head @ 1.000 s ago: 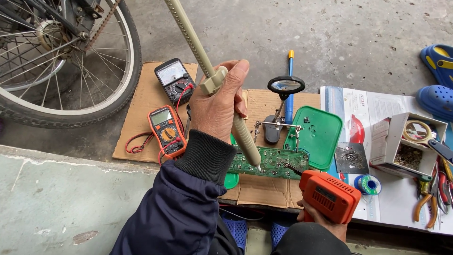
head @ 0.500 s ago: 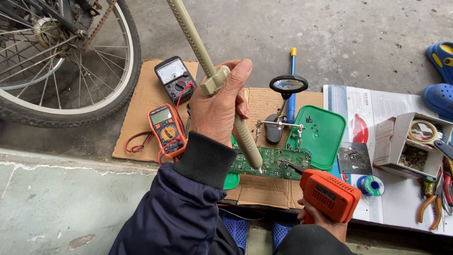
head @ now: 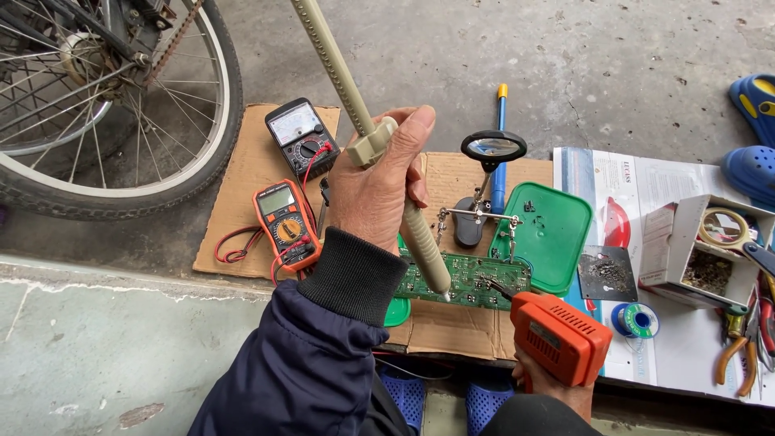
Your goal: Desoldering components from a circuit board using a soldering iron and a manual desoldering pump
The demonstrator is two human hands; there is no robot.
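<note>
1. Looking down from the head camera, I see the biggest thing first: a bicycle wheel [head: 105, 113] at the upper left, standing on concrete just beside the cardboard sheet [head: 242, 182] that serves as the work surface.
2. My left hand [head: 379, 190] comes next, fingers wrapped tight around a long beige desoldering pump [head: 420, 242] that slants down from the top of the frame; its tip sits on the green circuit board [head: 472, 282].
3. That board lies flat near the cardboard's front edge, between my two hands, with a green plastic tray [head: 549, 234] just beside it on the right.
4. My right hand [head: 557, 387] is mostly hidden beneath an orange soldering gun [head: 561, 339], which it grips from below; the gun's thin tip reaches the board's right end.
5. An orange multimeter [head: 282, 222] and a black analogue meter [head: 300, 137] lie left of my left hand.
6. A magnifier stand [head: 488, 161] rises behind the board.
7. A small solder spool [head: 636, 320] rests on paper to the right.
</note>
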